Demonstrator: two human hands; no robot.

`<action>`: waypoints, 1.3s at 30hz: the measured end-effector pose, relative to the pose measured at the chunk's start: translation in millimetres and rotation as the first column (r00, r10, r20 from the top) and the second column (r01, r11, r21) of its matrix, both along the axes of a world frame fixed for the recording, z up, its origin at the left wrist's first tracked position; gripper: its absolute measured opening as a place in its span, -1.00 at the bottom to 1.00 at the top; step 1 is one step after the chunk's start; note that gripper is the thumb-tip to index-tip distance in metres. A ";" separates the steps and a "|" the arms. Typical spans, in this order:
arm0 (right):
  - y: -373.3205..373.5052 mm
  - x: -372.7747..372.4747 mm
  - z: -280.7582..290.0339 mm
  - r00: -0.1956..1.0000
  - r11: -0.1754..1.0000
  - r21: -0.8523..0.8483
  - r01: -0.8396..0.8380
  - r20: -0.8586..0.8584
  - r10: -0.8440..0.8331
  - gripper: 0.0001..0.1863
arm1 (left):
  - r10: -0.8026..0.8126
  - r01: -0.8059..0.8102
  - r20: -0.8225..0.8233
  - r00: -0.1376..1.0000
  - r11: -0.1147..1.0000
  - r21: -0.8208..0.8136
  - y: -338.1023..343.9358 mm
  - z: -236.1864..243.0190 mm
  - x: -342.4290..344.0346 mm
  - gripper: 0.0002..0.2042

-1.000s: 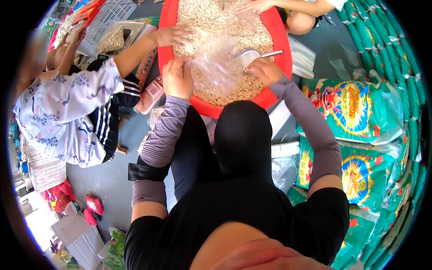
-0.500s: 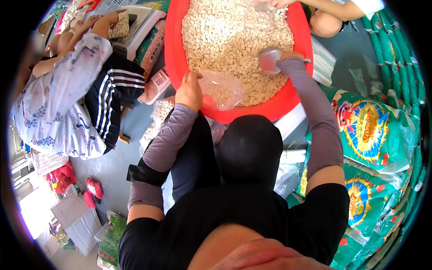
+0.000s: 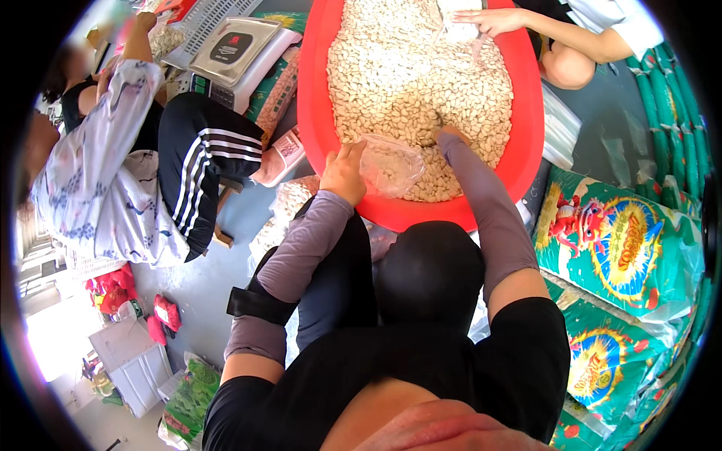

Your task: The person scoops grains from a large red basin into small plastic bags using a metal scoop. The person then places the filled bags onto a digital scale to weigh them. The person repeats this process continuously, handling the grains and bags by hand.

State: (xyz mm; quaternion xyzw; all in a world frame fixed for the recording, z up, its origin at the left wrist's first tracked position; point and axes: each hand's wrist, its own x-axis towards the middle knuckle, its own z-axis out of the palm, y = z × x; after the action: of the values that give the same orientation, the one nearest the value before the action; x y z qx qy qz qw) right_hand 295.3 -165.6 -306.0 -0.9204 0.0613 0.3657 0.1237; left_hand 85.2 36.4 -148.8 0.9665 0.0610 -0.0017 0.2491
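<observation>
A large red tub (image 3: pixel 316 90) in front of me is filled with pale nuts or seeds (image 3: pixel 398 68). My left hand (image 3: pixel 344 174), at the tub's near left rim, grips the edge of a clear plastic bag (image 3: pixel 392 167), which lies over the nuts with its mouth spread and some nuts inside. My right hand (image 3: pixel 452 136) reaches down into the nuts right of the bag. Its fingers are mostly hidden by the grey sleeve; it closes on the metal scoop, whose blade is out of sight, with only a small dark bit showing.
At the tub's far right a co-worker's hand (image 3: pixel 492 21) is over a clear bag. Another person (image 3: pixel 113 173) sits on the left beside a weighing scale (image 3: pixel 237 52). Green printed sacks (image 3: pixel 602 240) are stacked on my right. Filled clear bags (image 3: pixel 282 210) stand by my left leg.
My right hand has moved left and nearer the bag, and the scoop, seen before, has sunk into the nuts. The person on the left has drawn their hand off the scale with a bag.
</observation>
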 end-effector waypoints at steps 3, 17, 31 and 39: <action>-5.7 2.2 -12.7 0.997 0.999 0.046 -0.023 0.071 0.020 -0.51 | 0.027 -0.027 -0.007 1.000 0.997 -0.074 2.5 -2.9 -1.1 -0.41; -81.7 -21.7 126.2 0.976 0.863 0.476 -0.169 0.206 0.077 -0.60 | 0.006 -0.030 -0.138 0.990 0.984 -0.173 5.4 -20.8 9.5 -0.29; -43.5 -103.1 171.1 0.880 0.862 0.197 -0.467 0.191 0.434 -0.56 | -0.236 0.164 -0.177 0.955 0.924 -0.346 -61.5 16.5 24.2 -0.20; -13.4 -121.5 221.8 0.160 0.564 -0.568 -0.600 0.606 0.779 -0.86 | 0.017 -0.150 -0.170 0.985 0.560 -0.815 -44.6 35.8 19.2 -0.23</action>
State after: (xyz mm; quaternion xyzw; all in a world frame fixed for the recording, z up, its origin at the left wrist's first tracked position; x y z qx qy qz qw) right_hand 173.8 -179.1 -84.2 -0.9035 -0.3950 -0.0967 -0.1352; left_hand 104.4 -8.2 -113.0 0.7316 0.1164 -0.0872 0.6660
